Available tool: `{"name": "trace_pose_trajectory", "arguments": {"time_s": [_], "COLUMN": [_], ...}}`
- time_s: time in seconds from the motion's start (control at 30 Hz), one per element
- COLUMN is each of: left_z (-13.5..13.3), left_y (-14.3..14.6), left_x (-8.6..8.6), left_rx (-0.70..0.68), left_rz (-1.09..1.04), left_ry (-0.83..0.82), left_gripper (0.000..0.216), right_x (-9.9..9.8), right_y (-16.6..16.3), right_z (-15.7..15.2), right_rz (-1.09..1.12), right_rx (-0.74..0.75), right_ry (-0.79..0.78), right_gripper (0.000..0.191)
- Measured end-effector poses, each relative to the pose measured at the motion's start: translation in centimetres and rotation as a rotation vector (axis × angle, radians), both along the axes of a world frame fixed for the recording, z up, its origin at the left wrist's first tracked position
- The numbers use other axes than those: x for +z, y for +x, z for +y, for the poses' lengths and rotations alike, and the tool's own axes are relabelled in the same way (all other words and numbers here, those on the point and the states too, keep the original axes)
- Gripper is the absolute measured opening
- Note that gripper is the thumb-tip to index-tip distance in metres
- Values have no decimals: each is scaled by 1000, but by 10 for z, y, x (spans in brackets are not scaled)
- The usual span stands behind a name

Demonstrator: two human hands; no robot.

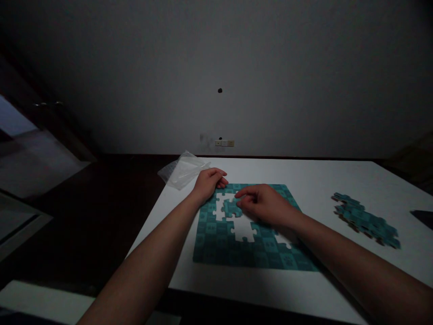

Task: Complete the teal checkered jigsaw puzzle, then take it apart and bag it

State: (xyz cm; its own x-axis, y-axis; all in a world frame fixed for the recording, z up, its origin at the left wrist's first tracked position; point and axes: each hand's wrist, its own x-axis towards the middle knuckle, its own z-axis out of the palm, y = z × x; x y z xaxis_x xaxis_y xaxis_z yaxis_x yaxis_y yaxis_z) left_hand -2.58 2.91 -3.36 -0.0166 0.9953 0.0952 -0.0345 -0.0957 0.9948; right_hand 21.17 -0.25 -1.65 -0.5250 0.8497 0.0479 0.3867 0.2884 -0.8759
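Observation:
A teal checkered jigsaw puzzle (216,246) lies flat on the white table, with white gaps in its upper left, middle and lower right. My left hand (209,184) rests at its upper left edge, holding nothing, the fingers loosely bent and a little apart. Over the upper middle, my right hand (264,204) is in a pinch, index finger and thumb close together beside the upper gap. Whatever is between those fingertips, if anything, is too small and dark to make out. The right hand and forearm cover part of the puzzle's right side.
Loose teal puzzle pieces (367,221) lie in an overlapping heap on the right of the table (304,174). A clear plastic bag (184,169) hangs over the far left edge. A dark object (424,217) sits at the right. Behind stands a grey wall with sockets (224,143).

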Motion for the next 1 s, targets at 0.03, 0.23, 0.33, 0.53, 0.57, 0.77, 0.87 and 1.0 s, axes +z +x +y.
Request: {"name": "trace_pose_trajectory", "arguments": {"time_s": [0.03,0.23,0.33,0.53,0.57,0.77,0.87,1.0], "left_z": [1,5,6,5,5,5,5,5], "left_y": [0,6,8,8,8,8,8,7], "left_x": [0,-4,-5,-6,-6,-6,-4,-4], "left_rx": [-8,-21,-36,-44,-47,-58,-57,-52], "left_rz": [6,75,110,153,157,188,190,172], "left_ry": [2,-22,-18,10,12,25,16,13], "left_gripper": [14,15,16,14,14,14,14,16], "right_x": [3,8,4,7,8,8,2,-8], "right_y": [-5,-25,-26,-25,-25,-26,-25,-20], "right_z": [0,4,1,-8,-10,-12,-9,2], "right_rz": [-18,-174,-208,-230,-238,-250,-209,-54], "right_rx": [10,31,44,57,61,80,74,-8], "right_ry": [-4,-13,-31,-12,0,52,32,-55], "right_gripper": [22,27,30,29,29,29,32,38]}}
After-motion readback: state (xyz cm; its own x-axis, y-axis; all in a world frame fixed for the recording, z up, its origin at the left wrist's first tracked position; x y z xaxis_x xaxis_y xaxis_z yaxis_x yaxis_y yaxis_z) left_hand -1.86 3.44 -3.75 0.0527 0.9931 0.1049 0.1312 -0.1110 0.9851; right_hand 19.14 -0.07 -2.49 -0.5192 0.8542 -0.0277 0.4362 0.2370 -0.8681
